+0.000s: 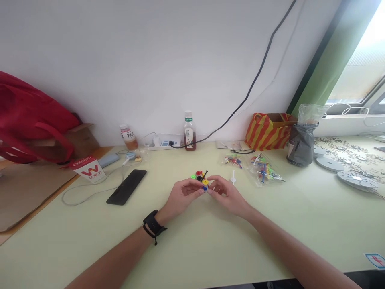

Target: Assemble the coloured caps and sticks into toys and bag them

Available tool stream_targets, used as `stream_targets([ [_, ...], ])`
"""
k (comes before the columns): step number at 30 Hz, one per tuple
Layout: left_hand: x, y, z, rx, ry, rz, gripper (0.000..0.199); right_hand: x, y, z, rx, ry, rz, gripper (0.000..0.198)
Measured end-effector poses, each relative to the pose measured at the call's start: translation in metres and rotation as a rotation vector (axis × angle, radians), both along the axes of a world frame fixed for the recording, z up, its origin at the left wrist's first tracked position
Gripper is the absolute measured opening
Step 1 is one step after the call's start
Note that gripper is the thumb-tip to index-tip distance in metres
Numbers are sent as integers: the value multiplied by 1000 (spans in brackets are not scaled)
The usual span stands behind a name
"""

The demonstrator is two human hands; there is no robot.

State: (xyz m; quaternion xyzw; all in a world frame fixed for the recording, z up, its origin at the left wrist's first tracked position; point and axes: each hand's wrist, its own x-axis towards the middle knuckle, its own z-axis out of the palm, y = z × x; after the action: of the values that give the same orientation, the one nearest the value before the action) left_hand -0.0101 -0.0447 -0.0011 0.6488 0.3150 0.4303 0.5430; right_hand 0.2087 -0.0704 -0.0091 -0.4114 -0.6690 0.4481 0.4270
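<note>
Toy figure [205, 186] between 2 inward-turned, loosely curled hands [182, 196] [229, 196]

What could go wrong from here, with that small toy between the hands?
The small yellow-and-blue toy sits at the fingertips of the left hand and right hand, so it could slip.
The green piece lies loose just beyond the hands; a knock might send it away.
The black cable crosses in front of the green-banded bottle; a tug might tip it.
</note>
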Motion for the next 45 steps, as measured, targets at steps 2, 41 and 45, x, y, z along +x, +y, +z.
stream_targets([
  [2,0,0,0,-9,2,26,24,0,0,-2,-45,71,-41,67],
  [41,-4,1,1,-64,-1,-38,26,-1,-5,7,122,-32,4,18],
  [45,-3,0,1,-54,1,-60,25,-2,-5,4,139,-60,35,17],
])
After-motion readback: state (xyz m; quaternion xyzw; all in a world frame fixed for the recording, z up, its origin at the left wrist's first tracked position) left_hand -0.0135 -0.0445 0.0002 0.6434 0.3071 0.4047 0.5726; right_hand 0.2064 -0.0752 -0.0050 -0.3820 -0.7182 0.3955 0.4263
